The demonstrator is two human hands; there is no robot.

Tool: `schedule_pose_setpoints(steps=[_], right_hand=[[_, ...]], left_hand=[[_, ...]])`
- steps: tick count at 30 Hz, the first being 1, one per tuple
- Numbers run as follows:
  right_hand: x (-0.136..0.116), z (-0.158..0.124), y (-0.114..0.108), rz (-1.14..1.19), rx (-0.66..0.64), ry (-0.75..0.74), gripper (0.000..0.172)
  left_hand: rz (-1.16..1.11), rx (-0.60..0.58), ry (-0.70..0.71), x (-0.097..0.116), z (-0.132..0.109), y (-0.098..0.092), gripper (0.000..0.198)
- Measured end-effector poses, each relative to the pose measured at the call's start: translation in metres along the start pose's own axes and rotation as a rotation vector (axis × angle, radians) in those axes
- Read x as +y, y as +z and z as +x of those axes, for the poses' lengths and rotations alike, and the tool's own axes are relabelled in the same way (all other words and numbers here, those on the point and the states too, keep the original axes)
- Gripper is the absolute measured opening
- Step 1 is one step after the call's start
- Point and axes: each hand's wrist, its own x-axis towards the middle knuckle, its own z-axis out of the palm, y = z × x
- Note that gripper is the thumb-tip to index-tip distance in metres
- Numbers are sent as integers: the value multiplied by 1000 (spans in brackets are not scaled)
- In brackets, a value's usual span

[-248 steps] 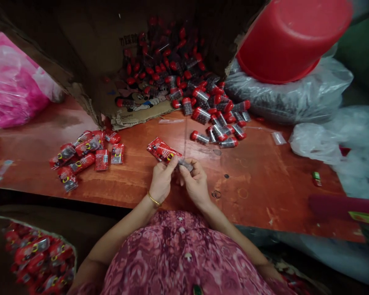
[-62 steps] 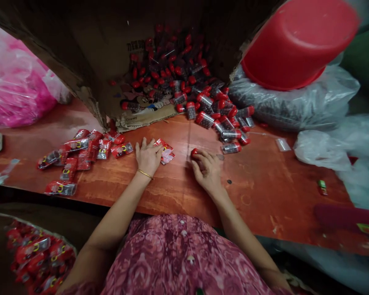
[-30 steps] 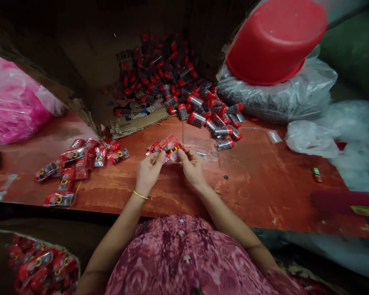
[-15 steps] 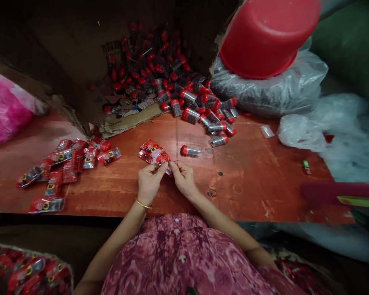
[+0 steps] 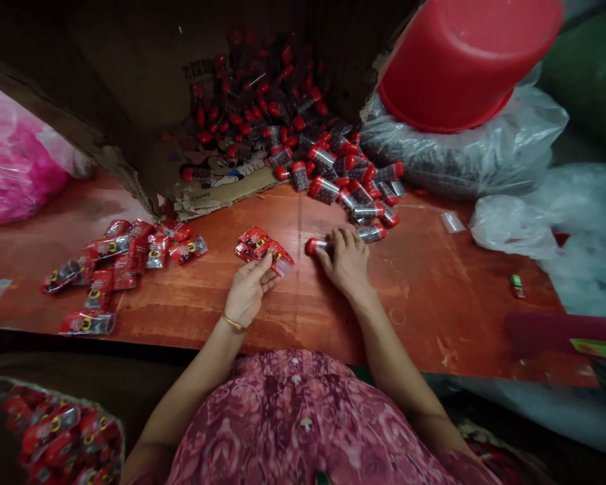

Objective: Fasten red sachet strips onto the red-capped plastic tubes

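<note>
My L hand (image 5: pixel 247 289) has a red printed bag (image 5: pixel 281 261) pinched btwn thumb & fingers, the clear end pointing R; other fingers loosely bent beneath. Just behind it, a couple more flat red bags (image 5: pixel 254 237) lie on the tabletop (image 5: pixel 262 320), partly overlapped by the one I've got. My R hand (image 5: pixel 347 266) is palm-down, fingers bent & slightly apart over the clear end of a red-capped tube (image 5: pixel 315 246); thumb's close along its near side, but can't tell if I've a firm grip on it. Tube lies on its side on the table, red cap facing L, R of the bags & well apart from them. Beyond my R hand, a heap of similar tubes (image 5: pixel 326 188) spills out of a cardboard box (image 5: pixel 227 192) w/ cartoon print. Far L, a pile of filled red packs (image 5: pixel 124 259); more packs (image 5: pixel 63 431) in a container below table edge, lower L. Upper R, a red bucket (image 5: pixel 449 74) sits upside down on a clear plastic bag (image 5: pixel 454 158) w/ dark contents.
</note>
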Motion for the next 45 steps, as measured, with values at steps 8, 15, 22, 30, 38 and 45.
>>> schedule_pose_setpoints(steps=[8, 15, 22, 30, 38, 45], right_hand=[[-7, -35, -22, 572, -119, 227, 29], [-53, -49, -47, 910, -356, 376, 26], [-57, -41, -40, 969, -511, 501, 33], [-59, -39, -34, 969, -477, 481, 33], [-66, -42, -22, 1028, -328, 476, 36], [-67, -48, -11, 1026, -151, 384, 27]], left_hand=[[32, 19, 51, -2, -2, 3, 38], [114, -1, 124, -7, -7, 8, 41], [188, -37, 271, -11, -6, 3, 36], [117, -102, 204, -12, -7, 8, 35], [30, -111, 225, -21, -7, 12, 37], [67, -163, 231, -32, -10, 14, 33]])
